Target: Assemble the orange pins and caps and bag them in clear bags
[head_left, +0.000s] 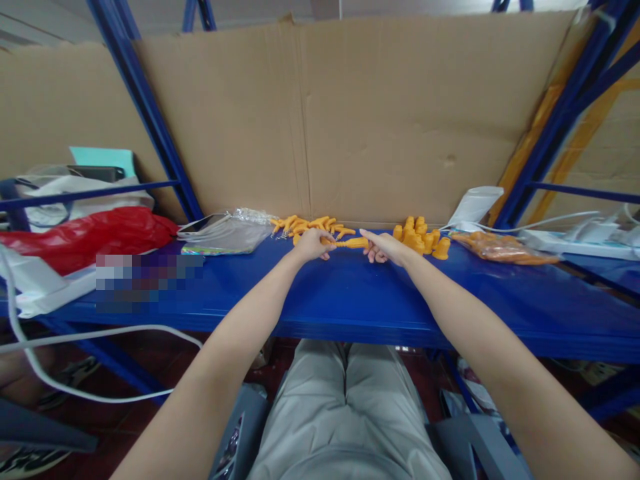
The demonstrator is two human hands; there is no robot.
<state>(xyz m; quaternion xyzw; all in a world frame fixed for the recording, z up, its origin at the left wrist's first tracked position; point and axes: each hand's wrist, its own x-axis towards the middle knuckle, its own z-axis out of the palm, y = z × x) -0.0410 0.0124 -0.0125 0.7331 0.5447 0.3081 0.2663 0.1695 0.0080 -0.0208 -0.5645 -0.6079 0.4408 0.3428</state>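
Between my two hands lies a slender orange plastic piece point(352, 243), low over the blue shelf. My left hand point(313, 245) pinches its left end between thumb and fingers. At the other end my right hand point(384, 249) is closed on the piece, its index finger stretched along the top. Fingers cover both ends, so the full shape is hidden. Just behind my left hand is a loose pile of thin orange pieces with small metal bits point(320, 223). Several orange cup-shaped parts point(414, 235) are heaped right beside my right hand.
Clear plastic bags point(235, 233) lie left of the piles; a bag of orange parts point(500, 247) lies right. Farther left are a red bag point(95, 233) and a white power strip point(55, 287). Cardboard point(380, 120) walls the back of the blue shelf point(360, 293). A white cable point(100, 399) loops below.
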